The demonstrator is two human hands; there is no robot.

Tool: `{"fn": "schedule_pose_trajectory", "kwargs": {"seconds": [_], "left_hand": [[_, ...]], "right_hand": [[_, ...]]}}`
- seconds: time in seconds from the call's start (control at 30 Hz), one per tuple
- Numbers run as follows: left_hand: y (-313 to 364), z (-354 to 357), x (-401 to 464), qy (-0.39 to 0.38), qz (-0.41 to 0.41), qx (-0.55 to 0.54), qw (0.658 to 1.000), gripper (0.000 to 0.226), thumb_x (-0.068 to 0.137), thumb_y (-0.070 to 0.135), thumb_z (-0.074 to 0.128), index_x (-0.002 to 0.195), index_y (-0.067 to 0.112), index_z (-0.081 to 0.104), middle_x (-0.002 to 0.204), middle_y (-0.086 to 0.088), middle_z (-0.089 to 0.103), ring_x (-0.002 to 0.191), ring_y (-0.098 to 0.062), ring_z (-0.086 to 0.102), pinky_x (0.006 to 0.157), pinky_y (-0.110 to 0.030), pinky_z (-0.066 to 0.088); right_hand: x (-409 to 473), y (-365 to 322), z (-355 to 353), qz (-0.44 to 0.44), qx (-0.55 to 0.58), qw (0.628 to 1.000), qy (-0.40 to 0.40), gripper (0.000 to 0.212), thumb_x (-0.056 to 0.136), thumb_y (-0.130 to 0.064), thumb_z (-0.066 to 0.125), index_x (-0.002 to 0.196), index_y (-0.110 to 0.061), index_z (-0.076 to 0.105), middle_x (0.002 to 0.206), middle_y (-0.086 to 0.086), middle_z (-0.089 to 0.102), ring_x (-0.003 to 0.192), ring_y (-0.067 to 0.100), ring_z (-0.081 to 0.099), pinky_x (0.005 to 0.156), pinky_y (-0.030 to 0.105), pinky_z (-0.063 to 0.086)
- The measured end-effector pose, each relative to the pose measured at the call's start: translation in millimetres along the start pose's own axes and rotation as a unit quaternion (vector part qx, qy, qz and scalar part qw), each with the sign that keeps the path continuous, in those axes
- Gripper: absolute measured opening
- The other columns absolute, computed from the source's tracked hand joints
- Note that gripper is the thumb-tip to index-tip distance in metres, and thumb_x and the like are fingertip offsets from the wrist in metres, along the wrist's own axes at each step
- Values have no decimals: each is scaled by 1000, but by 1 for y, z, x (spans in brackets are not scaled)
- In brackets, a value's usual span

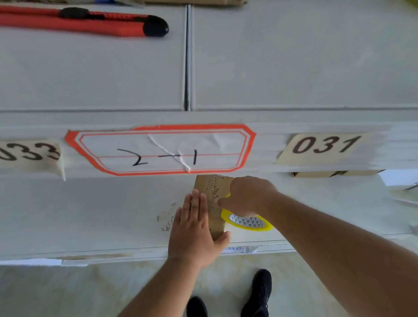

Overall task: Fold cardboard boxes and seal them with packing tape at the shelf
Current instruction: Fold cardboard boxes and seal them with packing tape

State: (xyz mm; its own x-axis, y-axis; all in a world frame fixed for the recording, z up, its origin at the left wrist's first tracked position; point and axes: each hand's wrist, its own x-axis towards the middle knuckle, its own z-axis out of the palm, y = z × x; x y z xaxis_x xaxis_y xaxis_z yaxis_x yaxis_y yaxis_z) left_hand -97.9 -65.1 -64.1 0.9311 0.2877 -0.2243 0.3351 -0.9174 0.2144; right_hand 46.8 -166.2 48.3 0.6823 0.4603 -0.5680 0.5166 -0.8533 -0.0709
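Upper shelf: nearest the camera, a white shelf surface is seen from above, with one red utility knife lying near its back left.
Shelf edge: one red-bordered handwritten label is fixed between two number tags, "033" and "031".
Cardboard box: one small box is set on the lower shelf; its long axis runs away from the person, the far end passing under the upper shelf edge.
Left hand: the left hand is laid flat on the box's left side, fingers extended and together, thumb hooked round the near corner.
Right hand: the right hand is closed around one yellow packing tape roll, held against the box's right side.
Floor: two black shoes are visible below.
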Motion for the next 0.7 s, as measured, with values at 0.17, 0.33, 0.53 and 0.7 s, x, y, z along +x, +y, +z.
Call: {"fn": "schedule_pose_trajectory", "kwargs": {"seconds": [0.17, 0.33, 0.53, 0.7], "left_hand": [[-4, 3, 0, 6, 0, -3, 1000, 106, 83, 83, 19, 155, 22, -28, 168, -6, -28, 157, -23, -21, 129, -42, 2], [-7, 0, 1, -3, -21, -12, 1000, 111, 84, 82, 24, 159, 16, -25, 168, -2, -31, 157, -20, -20, 129, -41, 10], [-3, 0, 1, -18, -29, 0, 999, 111, 84, 82, 24, 156, 17, -30, 165, 0, -36, 157, -18, -21, 127, -40, 18], [-2, -2, 0, -29, -26, 3, 999, 110, 84, 83, 21, 153, 17, -35, 164, 0, -39, 157, -18, -22, 129, -40, 13]], "right_hand": [[-4, 12, -6, -24, 81, 996, -27, 52, 90, -75, 52, 88, -24, 62, 88, -7, 62, 81, 17, 59, 68, 33, 43], [-6, 41, -1, -33, 52, 998, -21, 60, 83, -80, 55, 103, -25, 68, 107, -5, 68, 98, 19, 64, 80, 36, 50], [-1, 67, 26, 20, 5, 1000, 3, 72, 82, -84, 51, 122, -27, 66, 113, -7, 67, 107, 18, 62, 86, 36, 50], [8, 64, 50, 57, 31, 998, 17, 78, 75, -98, 41, 84, -24, 64, 85, -7, 64, 92, 17, 64, 71, 33, 44]]}}
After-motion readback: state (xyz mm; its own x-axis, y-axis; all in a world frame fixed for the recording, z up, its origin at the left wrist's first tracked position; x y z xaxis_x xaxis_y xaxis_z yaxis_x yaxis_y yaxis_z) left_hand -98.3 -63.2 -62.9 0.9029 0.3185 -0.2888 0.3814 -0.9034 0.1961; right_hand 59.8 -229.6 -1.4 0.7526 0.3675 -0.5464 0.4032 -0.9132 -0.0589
